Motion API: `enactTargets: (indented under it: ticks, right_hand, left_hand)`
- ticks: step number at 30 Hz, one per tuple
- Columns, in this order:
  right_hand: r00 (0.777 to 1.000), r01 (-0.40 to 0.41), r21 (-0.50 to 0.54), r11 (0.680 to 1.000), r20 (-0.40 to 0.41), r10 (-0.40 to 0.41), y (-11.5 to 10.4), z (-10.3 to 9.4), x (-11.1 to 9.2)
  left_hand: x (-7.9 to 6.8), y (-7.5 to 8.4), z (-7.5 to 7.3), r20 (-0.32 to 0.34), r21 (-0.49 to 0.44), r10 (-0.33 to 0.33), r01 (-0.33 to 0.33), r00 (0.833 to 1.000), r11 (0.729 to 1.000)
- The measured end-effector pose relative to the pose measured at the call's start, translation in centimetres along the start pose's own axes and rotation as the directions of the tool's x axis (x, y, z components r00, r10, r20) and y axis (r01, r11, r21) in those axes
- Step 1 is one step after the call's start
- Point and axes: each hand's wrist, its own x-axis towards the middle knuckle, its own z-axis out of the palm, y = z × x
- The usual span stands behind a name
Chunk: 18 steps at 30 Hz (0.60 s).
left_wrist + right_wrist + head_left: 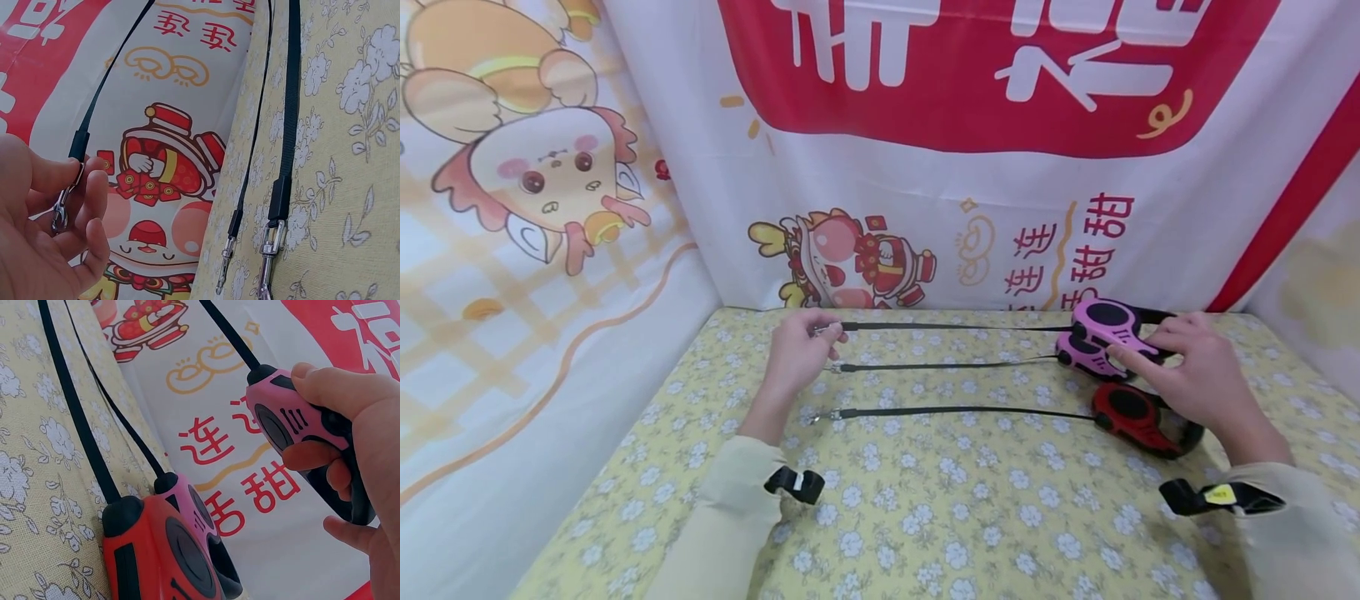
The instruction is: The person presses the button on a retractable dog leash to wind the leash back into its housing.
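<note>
My left hand pinches the metal clip of a retractable dog leash between thumb and fingers. At the other end, my right hand grips that leash's pink and black case. Its black strap runs straight between the two hands, raised over the table. A second pink leash case lies just below the held one, its strap stretched left to a metal clip. Nearest me lies a red and black leash case, with its strap and clip laid out alongside.
A yellow floral cloth covers the table. Behind it hangs a white and red printed sheet, right at the table's back edge. Another printed sheet closes off the left side. Black bands sit around both sleeves.
</note>
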Motion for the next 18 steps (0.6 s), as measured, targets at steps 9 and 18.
enactTargets:
  ticks: [9,18]
  right_hand:
    - [1.0,-0.006,-0.012,1.0,-0.017,0.006,-0.53,0.3,-0.08]
    - [1.0,-0.025,-0.02,0.999,-0.007,0.025,-0.75,0.34,-0.06]
  left_hand:
    - [-0.08,0.22,0.24,-0.009,-0.014,-0.01,0.01,1.0,1.0]
    - [-0.25,0.53,0.38,-0.009,-0.009,-0.002,0.002,1.0,1.0]
